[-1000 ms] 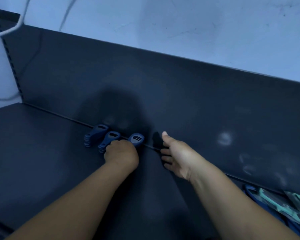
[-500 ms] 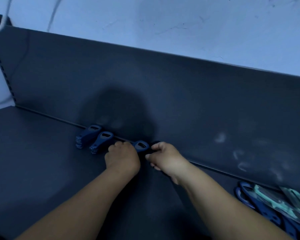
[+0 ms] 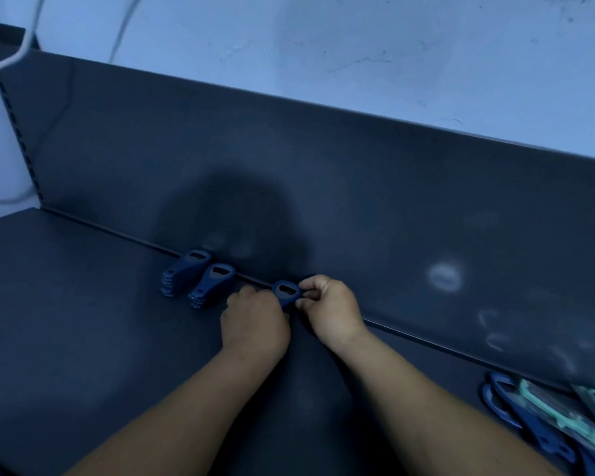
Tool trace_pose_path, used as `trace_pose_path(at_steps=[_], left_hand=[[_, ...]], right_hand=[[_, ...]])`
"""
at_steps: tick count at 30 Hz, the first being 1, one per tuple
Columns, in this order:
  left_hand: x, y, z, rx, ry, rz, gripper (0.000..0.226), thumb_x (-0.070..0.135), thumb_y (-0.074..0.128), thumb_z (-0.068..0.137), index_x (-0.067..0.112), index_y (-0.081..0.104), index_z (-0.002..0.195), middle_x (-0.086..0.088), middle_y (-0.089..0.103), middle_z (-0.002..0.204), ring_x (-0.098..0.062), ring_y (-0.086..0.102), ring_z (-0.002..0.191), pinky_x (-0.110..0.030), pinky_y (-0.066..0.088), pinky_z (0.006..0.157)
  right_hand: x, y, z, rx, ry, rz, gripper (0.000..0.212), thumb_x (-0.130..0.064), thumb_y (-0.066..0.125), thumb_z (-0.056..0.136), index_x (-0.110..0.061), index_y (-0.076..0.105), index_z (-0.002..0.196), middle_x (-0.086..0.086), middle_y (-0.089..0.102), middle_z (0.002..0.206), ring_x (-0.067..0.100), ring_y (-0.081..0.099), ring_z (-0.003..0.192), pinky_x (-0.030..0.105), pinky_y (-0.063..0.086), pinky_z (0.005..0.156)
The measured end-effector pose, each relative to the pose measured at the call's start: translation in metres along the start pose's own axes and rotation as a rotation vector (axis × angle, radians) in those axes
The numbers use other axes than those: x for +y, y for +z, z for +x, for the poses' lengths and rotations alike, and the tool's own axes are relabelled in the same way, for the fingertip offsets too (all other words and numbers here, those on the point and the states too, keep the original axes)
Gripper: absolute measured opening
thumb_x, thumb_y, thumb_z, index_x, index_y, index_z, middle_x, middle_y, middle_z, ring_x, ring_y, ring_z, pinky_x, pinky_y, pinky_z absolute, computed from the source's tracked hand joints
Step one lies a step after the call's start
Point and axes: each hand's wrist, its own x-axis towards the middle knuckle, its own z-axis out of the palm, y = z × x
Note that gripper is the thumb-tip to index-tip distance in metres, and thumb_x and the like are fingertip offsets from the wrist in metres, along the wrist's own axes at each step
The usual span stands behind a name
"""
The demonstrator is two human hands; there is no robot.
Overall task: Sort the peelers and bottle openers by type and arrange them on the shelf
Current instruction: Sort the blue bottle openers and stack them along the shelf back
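Two stacks of blue bottle openers (image 3: 186, 276) (image 3: 213, 284) lie side by side against the back panel of the dark shelf (image 3: 66, 304). A third stack of blue bottle openers (image 3: 287, 293) sits to their right, against the same panel. My left hand (image 3: 255, 324) is curled over its handle end. My right hand (image 3: 330, 309) pinches its head end with thumb and fingers. Most of that stack is hidden under my hands.
At the lower right lies a pile of blue and teal peelers (image 3: 543, 420), some in clear packaging. The dark back panel (image 3: 358, 201) rises behind the shelf. A white cable (image 3: 18, 53) hangs at the upper left by the slotted upright.
My right hand came in from the right, where it was open, and closed on the head of the third stack. My left hand stayed on the stack.
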Motion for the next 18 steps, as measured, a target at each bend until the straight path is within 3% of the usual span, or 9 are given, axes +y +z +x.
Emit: trace_pose_path(at_steps=[7, 11, 14, 18], left_hand=[[-0.001, 0.0, -0.001, -0.01, 0.008, -0.024, 0.037, 0.039, 0.057, 0.091, 0.011, 0.059, 0.116, -0.009, 0.051, 0.117, -0.026, 0.047, 0.11, -0.031, 0.041, 0.083], [-0.007, -0.008, -0.004, -0.039, -0.008, -0.053, 0.053, 0.048, 0.063, 0.084, 0.011, 0.051, 0.119, -0.01, 0.049, 0.122, -0.027, 0.046, 0.114, -0.034, 0.042, 0.09], [-0.017, -0.019, -0.011, 0.045, -0.01, -0.101, 0.052, 0.048, 0.062, 0.084, 0.012, 0.047, 0.119, -0.009, 0.048, 0.122, -0.026, 0.045, 0.115, -0.034, 0.042, 0.09], [-0.04, -0.037, -0.017, 0.155, 0.03, -0.146, 0.061, 0.048, 0.064, 0.083, 0.017, 0.042, 0.131, -0.006, 0.044, 0.126, -0.024, 0.042, 0.118, -0.032, 0.04, 0.093]], right_hand=[[0.0, -0.001, -0.002, 0.008, -0.005, -0.003, 0.024, -0.006, 0.066, 0.086, -0.018, 0.063, 0.106, -0.008, 0.061, 0.086, 0.012, 0.061, 0.089, 0.023, 0.05, 0.084], [0.0, -0.005, -0.007, 0.022, -0.013, -0.02, 0.027, -0.004, 0.061, 0.089, -0.019, 0.06, 0.111, -0.008, 0.058, 0.092, 0.007, 0.057, 0.087, 0.013, 0.045, 0.074], [-0.001, -0.006, -0.013, 0.078, -0.064, -0.057, 0.024, -0.003, 0.056, 0.091, -0.017, 0.061, 0.109, -0.007, 0.058, 0.092, 0.006, 0.056, 0.085, 0.006, 0.04, 0.067], [-0.01, -0.004, -0.022, 0.147, -0.204, -0.186, 0.02, -0.006, 0.056, 0.09, -0.018, 0.062, 0.105, -0.004, 0.059, 0.1, 0.013, 0.058, 0.093, 0.023, 0.048, 0.084]])
